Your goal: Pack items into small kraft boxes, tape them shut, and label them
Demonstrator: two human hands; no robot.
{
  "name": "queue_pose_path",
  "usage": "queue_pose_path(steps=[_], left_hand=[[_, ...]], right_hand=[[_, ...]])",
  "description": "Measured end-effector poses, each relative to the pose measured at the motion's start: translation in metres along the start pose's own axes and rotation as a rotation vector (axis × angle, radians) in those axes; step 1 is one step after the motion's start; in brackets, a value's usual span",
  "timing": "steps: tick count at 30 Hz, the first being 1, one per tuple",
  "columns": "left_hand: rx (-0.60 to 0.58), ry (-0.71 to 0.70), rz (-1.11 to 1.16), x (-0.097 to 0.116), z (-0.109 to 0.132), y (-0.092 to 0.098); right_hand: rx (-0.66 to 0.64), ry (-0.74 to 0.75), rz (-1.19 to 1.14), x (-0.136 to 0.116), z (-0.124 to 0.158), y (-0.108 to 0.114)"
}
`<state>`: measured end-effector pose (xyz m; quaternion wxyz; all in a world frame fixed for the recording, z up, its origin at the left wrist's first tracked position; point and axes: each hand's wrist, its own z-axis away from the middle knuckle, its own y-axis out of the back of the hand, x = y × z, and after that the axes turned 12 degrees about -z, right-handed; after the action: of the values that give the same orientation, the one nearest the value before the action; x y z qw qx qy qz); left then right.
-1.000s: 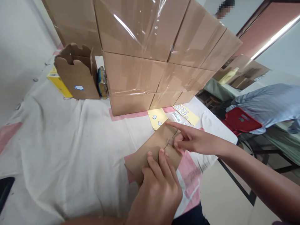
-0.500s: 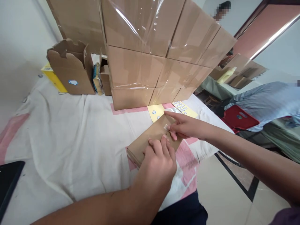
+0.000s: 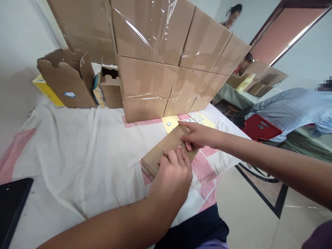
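Note:
A flat brown cardboard box (image 3: 158,155) lies at a slant on the cloth-covered table. My left hand (image 3: 176,171) rests on its near side, fingers bent and pressed together against the top. At the far right end, my right hand (image 3: 193,135) grips the box; its index finger stretches along the far edge while the thumb and other fingers are curled on the top. The two hands are close but apart. Both hide part of the box's top and right side. Just beyond lies a yellow sheet with small stickers (image 3: 169,123).
A stack of taped cartons (image 3: 147,79) stands behind. Left of it are an open cardboard box (image 3: 70,81), a smaller box (image 3: 111,91) and a yellow box (image 3: 48,91). A dark device (image 3: 14,204) lies at the lower left. People work beyond a red chair (image 3: 261,128).
My view has shifted slightly. Both hands keep their places on the box, and my right fingers now cover the small clear patch seen on its top before.

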<state>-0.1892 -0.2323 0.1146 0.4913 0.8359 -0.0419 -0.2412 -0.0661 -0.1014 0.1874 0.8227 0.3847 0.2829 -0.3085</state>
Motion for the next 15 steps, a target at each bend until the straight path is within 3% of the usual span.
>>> queue_pose_path(steps=[8, 11, 15], left_hand=[[0.006, 0.012, 0.040, -0.007, -0.001, 0.003], [0.079, 0.026, 0.191, -0.023, 0.003, 0.020], [0.255, -0.134, 0.510, -0.045, 0.025, 0.051]], right_hand=[[0.024, 0.015, 0.124, -0.007, 0.001, 0.001], [0.031, 0.028, 0.163, -0.005, 0.000, 0.004], [0.008, 0.063, 0.180, 0.000, -0.004, 0.009]])
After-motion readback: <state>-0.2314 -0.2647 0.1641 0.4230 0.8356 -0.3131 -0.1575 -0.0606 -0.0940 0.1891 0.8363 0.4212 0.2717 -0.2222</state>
